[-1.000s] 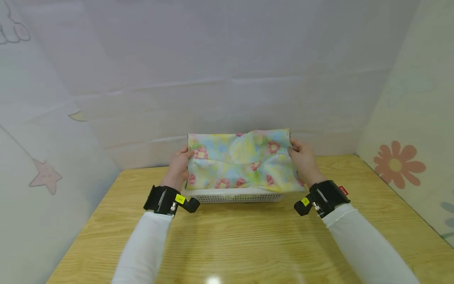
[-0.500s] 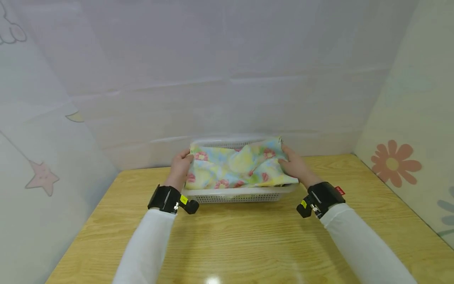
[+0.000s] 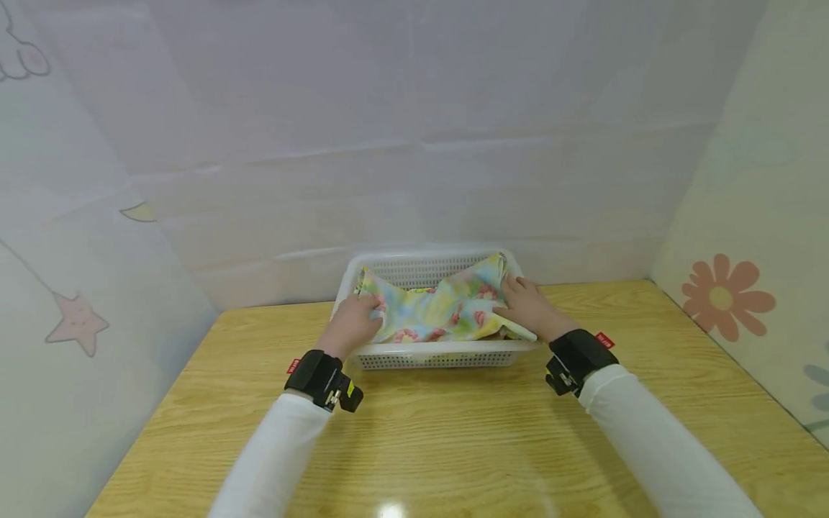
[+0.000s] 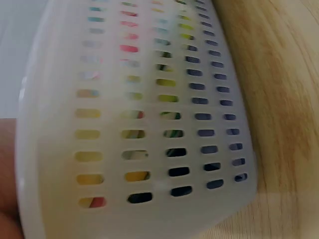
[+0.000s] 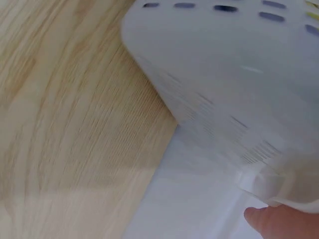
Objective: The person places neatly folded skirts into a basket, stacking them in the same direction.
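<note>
A flowered cloth (image 3: 434, 309) in yellow, blue and pink lies folded inside a white perforated basket (image 3: 447, 348). Its two back corners stand up towards the basket's ends. Over the left end, my left hand (image 3: 352, 325) reaches across the rim and presses on the cloth, its fingertips partly hidden. At the right end, my right hand (image 3: 532, 309) has its fingers extended over the rim, thumb against the cloth. The left wrist view shows coloured and dark contents through the holes of the basket wall (image 4: 109, 124). A fingertip (image 5: 279, 221) shows beside the rim in the right wrist view.
The basket stands at the back of a wooden table (image 3: 421, 432), close to a pale wall covering (image 3: 414, 180). Decorated side panels flank the table, with a flower (image 3: 728, 297) at right and a star (image 3: 78, 325) at left.
The cloth has sunk into the basket, exposing its back wall and left rim. Both hands have moved inward; the left has let go of the cloth's edge and lies over its left end.
</note>
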Demonstrator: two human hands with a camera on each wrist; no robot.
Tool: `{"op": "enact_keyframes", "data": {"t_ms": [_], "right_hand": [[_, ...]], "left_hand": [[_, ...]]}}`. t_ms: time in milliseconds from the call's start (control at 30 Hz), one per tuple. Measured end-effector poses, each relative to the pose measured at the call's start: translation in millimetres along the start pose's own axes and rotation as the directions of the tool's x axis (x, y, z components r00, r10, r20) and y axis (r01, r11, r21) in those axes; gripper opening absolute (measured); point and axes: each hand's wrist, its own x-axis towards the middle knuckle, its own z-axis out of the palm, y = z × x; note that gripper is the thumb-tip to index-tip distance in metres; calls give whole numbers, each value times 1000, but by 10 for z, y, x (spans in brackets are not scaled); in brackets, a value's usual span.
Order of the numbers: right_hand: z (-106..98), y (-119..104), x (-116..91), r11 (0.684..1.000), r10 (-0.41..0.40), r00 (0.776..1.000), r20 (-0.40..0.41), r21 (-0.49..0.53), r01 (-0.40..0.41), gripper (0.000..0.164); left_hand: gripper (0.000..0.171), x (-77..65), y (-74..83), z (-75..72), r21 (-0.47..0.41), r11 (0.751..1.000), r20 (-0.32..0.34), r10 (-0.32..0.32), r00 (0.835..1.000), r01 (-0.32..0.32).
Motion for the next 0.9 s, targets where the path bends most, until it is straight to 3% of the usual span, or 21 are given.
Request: {"op": "enact_keyframes", "data": {"t_ms": [200,300,400,567,733,800,900], "right_hand": [[3,-107,-42,986,3,1000,-10,-166,-4,40],[-24,-145,-60,977,-10,1000,4,-212,10,37],[-17,-134,-43,978,-7,1000,-6,-206,6,35],[16,-65,-62,998,38,995,-89,61,-33,48],[14,18,-311,931,39,979,-198,362,36,59],[33,51,-469,913,44,972,-229,405,54,59],[124,105,-693,920,37,957,-289,384,81,55]], "left_hand": [[33,-48,104,-12,268,962,60,-58,997,40],[32,-58,124,-41,311,949,90,-80,993,48],[32,-53,105,-37,301,952,94,-80,992,48],[40,-104,56,-16,193,981,43,-34,999,25],[46,-277,24,21,113,993,-66,32,997,-25],[47,-361,25,53,114,992,-118,69,991,-55],[47,-477,42,111,109,990,-193,107,975,-87]]}}
